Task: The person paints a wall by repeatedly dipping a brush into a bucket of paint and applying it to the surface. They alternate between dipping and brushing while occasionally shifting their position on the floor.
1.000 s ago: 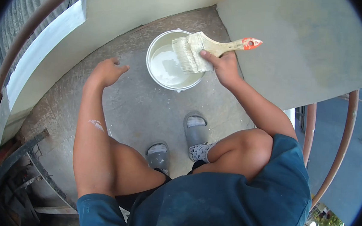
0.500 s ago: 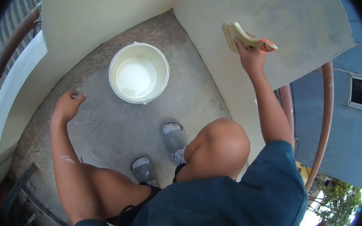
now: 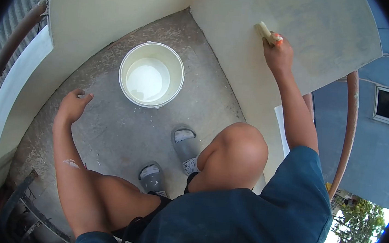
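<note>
My right hand [image 3: 278,57] grips a paintbrush [image 3: 265,32] with a cream handle and an orange-red end. The brush is at the pale wall [image 3: 322,35] on the right, its bristles mostly hidden behind the handle. Contact with the wall looks likely but the angle does not settle it. To the left, my left hand [image 3: 73,105] hangs in the air over the floor, fingers loosely curved and apart, holding nothing. Between my hands a white bucket [image 3: 176,78] stands upright on the concrete, with white paint [image 3: 148,80] in its bottom.
Curved pale wall [image 3: 102,7] bounds the floor [image 3: 110,132] at the back left. Brown metal rails [image 3: 349,130] rise at the right and far left. My sandalled feet [image 3: 184,141] stand close to the bucket. A dark metal frame [image 3: 24,194] lies at lower left.
My right hand has turned the brush, so its handle end points more toward me, and shifted slightly along the wall. The left hand has barely moved.
</note>
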Available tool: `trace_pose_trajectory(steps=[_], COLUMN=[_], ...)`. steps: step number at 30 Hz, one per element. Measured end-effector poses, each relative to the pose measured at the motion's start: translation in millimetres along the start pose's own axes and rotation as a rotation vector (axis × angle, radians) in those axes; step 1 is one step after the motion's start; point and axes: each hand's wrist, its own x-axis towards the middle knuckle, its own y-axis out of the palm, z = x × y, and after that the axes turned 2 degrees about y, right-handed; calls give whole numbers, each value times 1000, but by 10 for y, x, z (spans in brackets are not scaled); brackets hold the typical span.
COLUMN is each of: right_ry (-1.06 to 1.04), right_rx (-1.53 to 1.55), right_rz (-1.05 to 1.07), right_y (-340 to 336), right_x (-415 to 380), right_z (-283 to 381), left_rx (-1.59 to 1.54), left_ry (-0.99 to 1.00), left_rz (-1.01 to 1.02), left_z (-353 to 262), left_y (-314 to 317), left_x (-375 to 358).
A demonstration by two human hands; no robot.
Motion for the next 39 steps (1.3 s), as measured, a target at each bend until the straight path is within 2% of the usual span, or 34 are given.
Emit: trace_pose_trajectory(steps=[1, 2, 4, 5, 6, 8, 10, 14, 18, 21, 24, 26, 27, 30, 31, 33, 34, 35, 36, 38, 39], right_ry=[106, 109, 154, 98, 131, 132, 106, -23, 105, 187, 149, 43, 9, 68, 49, 146, 207, 169, 176, 183, 134], right_rx=[-13, -18, 88, 44, 103, 98, 137, 7, -58, 31, 82, 73, 47, -16, -19, -73, 10, -67, -2, 93, 74], right_rz=[-89, -77, -280, -278, -233, 19, 127, 159, -180, -260, -143, 35, 119, -2, -120, -200, -300, -340, -402, -354, -212], right_y=[-139, -239, -342, -255, -134, 216, 770, 1205, 360, 102, 465, 1054, 1104, 849, 562, -117, -360, -553, -621, -422, -215], right_x=[59, 73, 88, 11, -115, -419, -733, -851, -382, -318, -513, -781, -796, -635, -481, -178, -99, -52, -75, -205, -298], right_z=[1, 36, 135, 143, 247, 412, 438, 261, 226, 257, 460, 377, 408, 230, 167, 107, 104, 115, 138, 229, 292], left_rx=[-1, -9, -20, -8, 9, 8, 15, -8, -41, -57, -42, -38, -44, -19, -26, -15, -24, -18, -10, -15, -15], left_ry=[-4, -6, -16, -12, -11, -4, 17, 68, 80, 73, 90, 91, 99, 103, 111, 98, 101, 98, 97, 93, 82], left_rz=[10, -3, -12, -22, -31, -45, -61, -37, -88, -95, -85, -59, -36, -17, -11, -38, -39, -49, -58, -38, -13], left_z=[15, 19, 6, -15, -30, -89, -137, -164, -97, -45, -121, -212, -250, -288, -286, -257, -235, -218, -206, -190, -186], left_y=[4, 4, 8, 7, -2, -6, -25, -26, -107, -119, -102, -67, -52, -22, -19, -27, -31, -37, -44, -36, -25], left_x=[-8, -7, -24, -42, -69, -136, -183, -284, -404, -411, -437, -452, -448, -444, -445, -431, -421, -404, -383, -308, -271])
